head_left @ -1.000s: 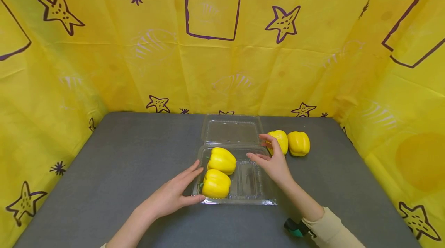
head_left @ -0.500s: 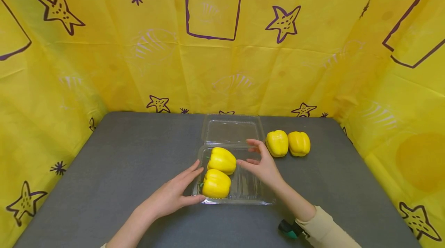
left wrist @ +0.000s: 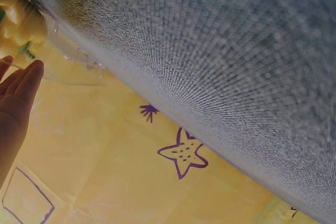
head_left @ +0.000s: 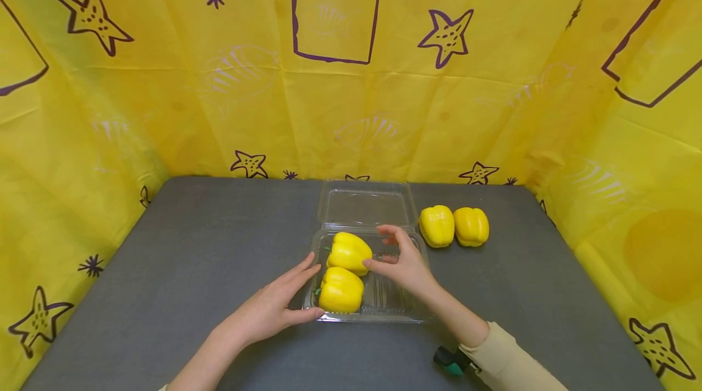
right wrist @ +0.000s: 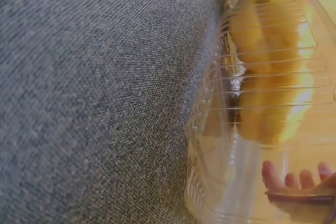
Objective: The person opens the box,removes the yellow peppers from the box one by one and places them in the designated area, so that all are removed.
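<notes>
Clear box (head_left: pixel 378 317), lid (head_left: pixel 368 207) folded back at twelve o'clock

Left hand (head_left: pixel 282 299) lies spread at nine, perhaps to steady the box; right hand (head_left: pixel 404 264) arches loosely over three, gripping nothing, hiding part of the floor, its thumb at the far pepper (head_left: pixel 347 252), contact uncertain; the near pepper (head_left: pixel 341 290) sits just beside, both inside around nine; two loose peppers (head_left: pixel 437 226) rest outside at two.

Clear plastic box (head_left: pixel 378 296), lid (head_left: pixel 367 208) open & folded back on far side. 2 yel. peppers in box's L half: back pepper (head_left: pixel 348 253) & front pepper (head_left: pixel 341 290), touching, on their sides, green stems ptg L. Outside, R of lid, 2 more yel., side by side: near pepper (head_left: pixel 437 226) & end pepper (head_left: pixel 471 226).
</notes>
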Tool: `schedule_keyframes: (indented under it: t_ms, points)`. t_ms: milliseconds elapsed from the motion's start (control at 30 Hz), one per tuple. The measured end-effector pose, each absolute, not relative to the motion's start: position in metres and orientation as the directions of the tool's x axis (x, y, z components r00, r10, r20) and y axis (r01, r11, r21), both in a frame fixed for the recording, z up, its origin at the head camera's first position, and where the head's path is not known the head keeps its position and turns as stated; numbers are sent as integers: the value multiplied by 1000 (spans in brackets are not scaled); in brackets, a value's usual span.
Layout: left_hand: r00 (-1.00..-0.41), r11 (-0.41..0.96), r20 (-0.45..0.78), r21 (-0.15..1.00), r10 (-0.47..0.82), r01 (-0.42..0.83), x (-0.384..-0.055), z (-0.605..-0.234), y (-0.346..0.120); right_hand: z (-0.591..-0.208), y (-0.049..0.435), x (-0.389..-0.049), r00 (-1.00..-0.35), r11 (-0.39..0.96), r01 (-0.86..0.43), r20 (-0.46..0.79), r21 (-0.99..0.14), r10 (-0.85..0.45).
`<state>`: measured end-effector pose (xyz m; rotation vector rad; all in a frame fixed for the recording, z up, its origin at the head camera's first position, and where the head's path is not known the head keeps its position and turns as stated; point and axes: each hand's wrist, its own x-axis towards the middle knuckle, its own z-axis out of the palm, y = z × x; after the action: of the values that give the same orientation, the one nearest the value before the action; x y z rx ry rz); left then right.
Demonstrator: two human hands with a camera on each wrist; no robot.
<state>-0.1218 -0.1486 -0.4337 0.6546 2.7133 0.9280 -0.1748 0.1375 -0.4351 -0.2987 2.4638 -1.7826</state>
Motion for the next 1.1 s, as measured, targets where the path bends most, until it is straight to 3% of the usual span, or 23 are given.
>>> schedule_keyframes:
  t_ms: [1100]
  points:
    - [-876, 693, -61, 639, 479, 334, -123, -434, -149, -444, 118, -180, -961, 402, -144, 31, -904, -273]
